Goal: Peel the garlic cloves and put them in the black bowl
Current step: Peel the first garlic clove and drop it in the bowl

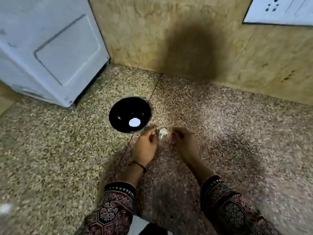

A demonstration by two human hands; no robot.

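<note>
Black bowl (122, 108) sits on the speckled stone counter (50, 150), with a bright white oval on its floor; I cannot tell whether that is a clove or glare. Just beside the bowl's near right rim, a pale piece of garlic (163, 133) sits low over the counter between my two hands. My left hand (145, 146) is at its left, fingers curled inward with the tips right by the garlic. My right hand (184, 145) mirrors it from the right, fingers bent toward the same spot. Blur smears both sets of fingertips, so I cannot tell whether either hand grips the garlic or only touches it. A black thread (137, 165) circles my left wrist, and patterned dark-red sleeves (115, 209) cover both forearms. A white appliance (50, 48) stands far left against the tan wall (135, 31), where a dark shadow (191, 48) falls. A white socket plate (279, 11) shows top right.
</note>
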